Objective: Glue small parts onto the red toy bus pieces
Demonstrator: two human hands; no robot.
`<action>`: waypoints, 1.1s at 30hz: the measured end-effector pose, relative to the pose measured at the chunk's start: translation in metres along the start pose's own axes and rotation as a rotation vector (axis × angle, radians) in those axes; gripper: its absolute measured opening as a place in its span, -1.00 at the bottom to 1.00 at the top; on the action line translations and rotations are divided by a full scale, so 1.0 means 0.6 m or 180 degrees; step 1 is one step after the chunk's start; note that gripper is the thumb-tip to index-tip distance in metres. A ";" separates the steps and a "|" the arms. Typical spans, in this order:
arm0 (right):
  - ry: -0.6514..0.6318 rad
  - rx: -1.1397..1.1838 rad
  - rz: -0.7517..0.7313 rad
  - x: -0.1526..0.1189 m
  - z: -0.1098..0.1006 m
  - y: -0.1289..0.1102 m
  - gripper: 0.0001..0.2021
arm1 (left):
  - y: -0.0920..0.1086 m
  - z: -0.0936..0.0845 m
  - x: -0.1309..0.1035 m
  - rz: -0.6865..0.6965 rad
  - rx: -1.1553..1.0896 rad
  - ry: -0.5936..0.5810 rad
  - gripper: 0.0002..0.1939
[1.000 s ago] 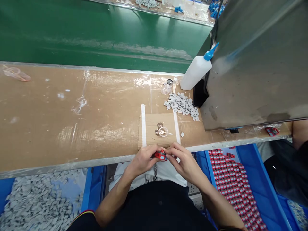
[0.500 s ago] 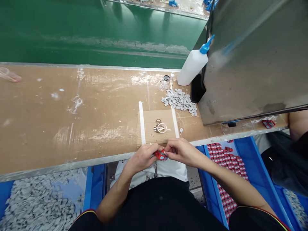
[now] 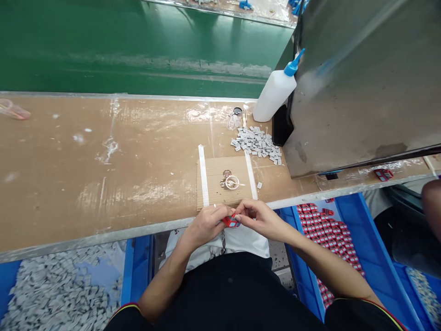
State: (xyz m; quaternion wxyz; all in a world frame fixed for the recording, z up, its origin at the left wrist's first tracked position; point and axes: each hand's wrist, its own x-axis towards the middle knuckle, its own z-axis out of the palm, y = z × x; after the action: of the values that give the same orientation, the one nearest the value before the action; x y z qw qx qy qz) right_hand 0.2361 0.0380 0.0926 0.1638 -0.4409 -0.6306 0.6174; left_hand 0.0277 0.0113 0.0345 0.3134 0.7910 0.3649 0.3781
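Just off the table's front edge, my left hand (image 3: 206, 224) is closed around a small red toy car (image 3: 231, 221) with pale window-like patches. My right hand (image 3: 260, 219) meets it from the right, thumb and fingers pinched together against the car's upper side. Whether a small part sits between those fingertips is too small to tell. Beyond the hands, a cardboard pad (image 3: 220, 195) lies on the table, held by white tape strips. A small clear cup (image 3: 232, 182) with a thin white stick in it stands there beside dark ring-shaped smears.
Small grey pieces (image 3: 257, 142) are heaped behind the pad, near a white squeeze bottle (image 3: 274, 95). A large metal box (image 3: 358, 92) blocks the right. Below are a bin of grey pieces (image 3: 62, 289) and a blue bin (image 3: 370, 248) of red cars. Another person's arm (image 3: 432, 202) shows at right.
My right fingertips have closed in a little over the toy car, which stays in my left hand. At the far right, the other person's arm has shifted, and a pale stick now shows there.
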 end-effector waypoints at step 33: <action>0.1301 0.0734 -0.0724 -0.034 0.082 0.020 -0.65 | 0.027 0.009 -0.016 -0.0067 -0.1172 0.0921 -0.70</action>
State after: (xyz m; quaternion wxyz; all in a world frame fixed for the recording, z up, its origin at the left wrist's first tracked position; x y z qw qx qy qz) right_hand 0.2145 -0.0105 0.0795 0.4054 -0.4611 -0.5554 0.5609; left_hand 0.0333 -0.0062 0.0409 0.4008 0.6542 0.3391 0.5444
